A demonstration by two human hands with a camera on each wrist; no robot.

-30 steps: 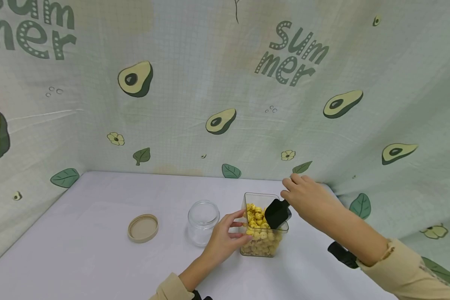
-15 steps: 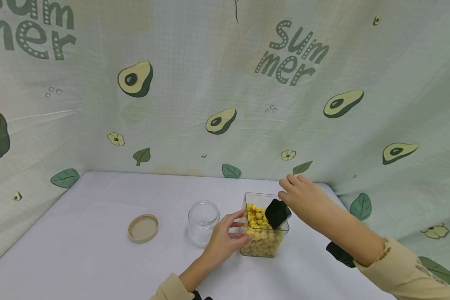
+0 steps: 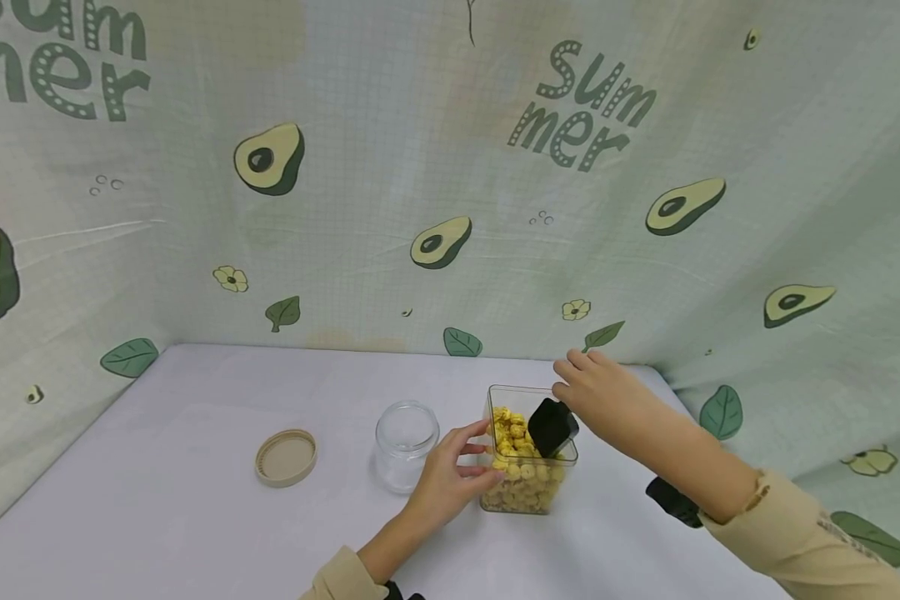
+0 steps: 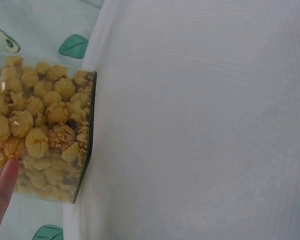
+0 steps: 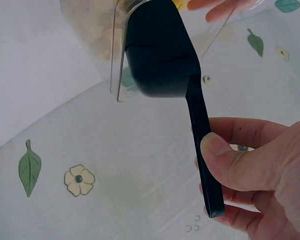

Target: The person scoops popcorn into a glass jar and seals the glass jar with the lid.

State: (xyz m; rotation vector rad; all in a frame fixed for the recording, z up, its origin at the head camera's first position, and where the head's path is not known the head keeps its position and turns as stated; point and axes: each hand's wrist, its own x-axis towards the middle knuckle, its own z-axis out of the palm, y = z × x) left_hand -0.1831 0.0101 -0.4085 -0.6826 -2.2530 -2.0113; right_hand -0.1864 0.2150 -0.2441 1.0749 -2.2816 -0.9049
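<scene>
A clear square container (image 3: 517, 398) of yellow popcorn (image 3: 512, 429) stands on the table. My left hand (image 3: 453, 467) holds it at its left side, thumb on the near face and fingers along the side. One fingertip against the popcorn-filled wall shows in the left wrist view. My right hand (image 3: 607, 396) is raised at the container's far right, gripping a black scoop (image 3: 551, 427). The scoop tilts down into the container's mouth, its bowl over the popcorn. In the right wrist view, thumb and fingers pinch the scoop's handle (image 5: 205, 150). The popcorn under the bowl is hidden.
An uncovered clear round jar (image 3: 407, 446) stands just left of the container, close behind my left wrist. Farther left lies a round beige lid (image 3: 286, 457). A printed cloth (image 3: 360, 167) hangs behind the white table (image 3: 180, 467).
My right hand and forearm have shifted slightly left, and the scoop's bowl has turned a little at the container's mouth. The left hand and the container have stayed in place.
</scene>
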